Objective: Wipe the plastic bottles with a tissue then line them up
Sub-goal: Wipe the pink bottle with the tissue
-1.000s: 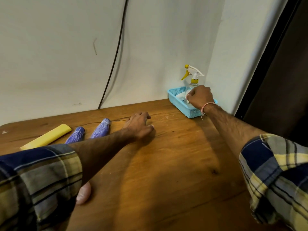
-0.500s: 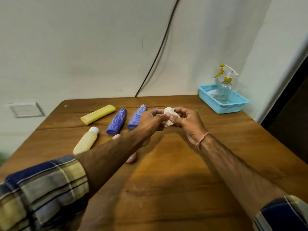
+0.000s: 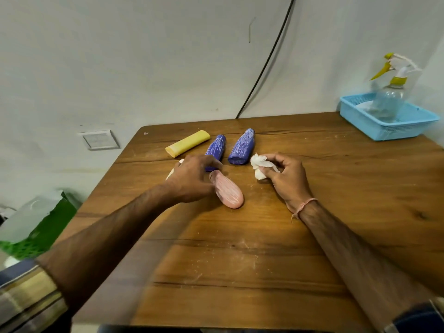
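**Tissue in hand beside the bottles**

On the wooden table (image 3: 240, 260), the right hand (image 3: 289, 181) pinches a crumpled white tissue (image 3: 259, 164) in curled fingers. Just beside it, the pink bottle (image 3: 229, 193) lies flat. The left hand (image 3: 192, 180) covers its cap end; I cannot tell whether it grips. A slim purple bottle (image 3: 217, 147), a wider purple bottle (image 3: 242, 146) and a yellow bottle (image 3: 187, 143) lie beyond.

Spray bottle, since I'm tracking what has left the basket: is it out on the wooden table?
No, the spray bottle stands upright inside the blue basket.
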The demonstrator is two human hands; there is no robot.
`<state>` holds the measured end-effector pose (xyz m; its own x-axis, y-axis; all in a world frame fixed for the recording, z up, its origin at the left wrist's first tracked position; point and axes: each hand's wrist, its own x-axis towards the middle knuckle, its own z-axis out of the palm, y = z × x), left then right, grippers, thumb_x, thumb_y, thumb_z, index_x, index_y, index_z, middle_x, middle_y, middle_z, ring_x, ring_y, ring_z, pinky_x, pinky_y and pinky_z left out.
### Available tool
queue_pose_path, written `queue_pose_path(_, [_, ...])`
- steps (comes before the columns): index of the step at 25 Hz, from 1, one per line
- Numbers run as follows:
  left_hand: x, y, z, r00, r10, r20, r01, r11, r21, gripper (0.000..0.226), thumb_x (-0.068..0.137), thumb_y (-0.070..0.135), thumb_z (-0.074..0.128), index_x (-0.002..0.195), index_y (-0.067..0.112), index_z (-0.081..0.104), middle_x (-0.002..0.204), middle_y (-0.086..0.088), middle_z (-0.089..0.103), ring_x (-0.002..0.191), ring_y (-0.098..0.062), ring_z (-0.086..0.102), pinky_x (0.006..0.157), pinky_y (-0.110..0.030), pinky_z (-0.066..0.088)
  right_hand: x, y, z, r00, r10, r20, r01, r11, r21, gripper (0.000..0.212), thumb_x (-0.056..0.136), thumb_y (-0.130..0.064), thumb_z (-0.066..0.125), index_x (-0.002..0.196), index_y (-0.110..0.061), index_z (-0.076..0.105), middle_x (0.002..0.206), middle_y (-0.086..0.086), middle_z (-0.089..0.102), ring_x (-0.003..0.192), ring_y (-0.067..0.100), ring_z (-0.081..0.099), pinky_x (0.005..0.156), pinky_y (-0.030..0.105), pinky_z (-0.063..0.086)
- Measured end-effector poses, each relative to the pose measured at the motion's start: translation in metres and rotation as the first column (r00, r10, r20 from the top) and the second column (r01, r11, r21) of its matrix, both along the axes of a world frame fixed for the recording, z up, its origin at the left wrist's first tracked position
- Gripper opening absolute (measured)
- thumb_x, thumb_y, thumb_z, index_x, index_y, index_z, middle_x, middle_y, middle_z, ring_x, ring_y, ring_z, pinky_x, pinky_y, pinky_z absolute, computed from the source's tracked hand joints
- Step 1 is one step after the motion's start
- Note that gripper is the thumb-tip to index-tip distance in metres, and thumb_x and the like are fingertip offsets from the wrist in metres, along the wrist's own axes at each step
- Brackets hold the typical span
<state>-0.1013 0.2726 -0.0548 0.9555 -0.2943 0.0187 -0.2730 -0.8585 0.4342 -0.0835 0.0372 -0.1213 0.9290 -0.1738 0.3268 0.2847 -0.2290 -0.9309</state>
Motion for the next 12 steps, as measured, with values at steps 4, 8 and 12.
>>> queue_pose_path(4, [-0.004, 0.004, -0.009, 0.984, -0.175, 0.042, 0.148, 0.917, 0.372, 0.069, 0.088, 0.020, 0.067, 0.148, 0.039, 0.039, 0.155, 0.009, 0.038, 0.140, -0.021, 0.028, 0.109, -0.047, 0.028, -0.005, 0.002, 0.001, 0.998, 0.053, -0.022, -0.053, 0.998, 0.030, 0.028, 0.085, 0.001, 0.071, 0.108, -0.013, 0.076, 0.103, 0.001, 0.075, 0.090, 0.018, 0.073, 0.062, 0.030, 0.059])
queue_pose_path(8, [-0.006, 0.005, -0.024, 0.972, -0.155, 0.178, 0.129, 0.980, 0.150, 0.048, 0.083, 0.032, 0.077, 0.128, 0.030, 0.062, 0.126, 0.002, 0.058, 0.121, -0.019, 0.049, 0.097, -0.036, 0.043, -0.020, -0.001, 0.007, 0.994, -0.055, 0.098, 0.074, 0.977, -0.198, 0.022, 0.079, -0.005, 0.080, 0.096, -0.018, 0.076, 0.097, -0.008, 0.074, 0.087, 0.003, 0.068, 0.070, 0.014, 0.052])
queue_pose_path(12, [-0.028, -0.002, -0.044, 0.991, -0.010, 0.134, 0.034, 0.983, -0.182, 0.033, 0.080, 0.035, 0.081, 0.110, 0.032, 0.067, 0.101, 0.012, 0.063, 0.088, -0.006, 0.059, 0.073, -0.020, 0.046, -0.041, -0.001, 0.007, 0.953, -0.082, 0.293, 0.195, 0.904, -0.381, 0.024, 0.073, 0.001, 0.079, 0.091, -0.015, 0.075, 0.093, -0.003, 0.069, 0.084, 0.008, 0.063, 0.076, 0.011, 0.047])
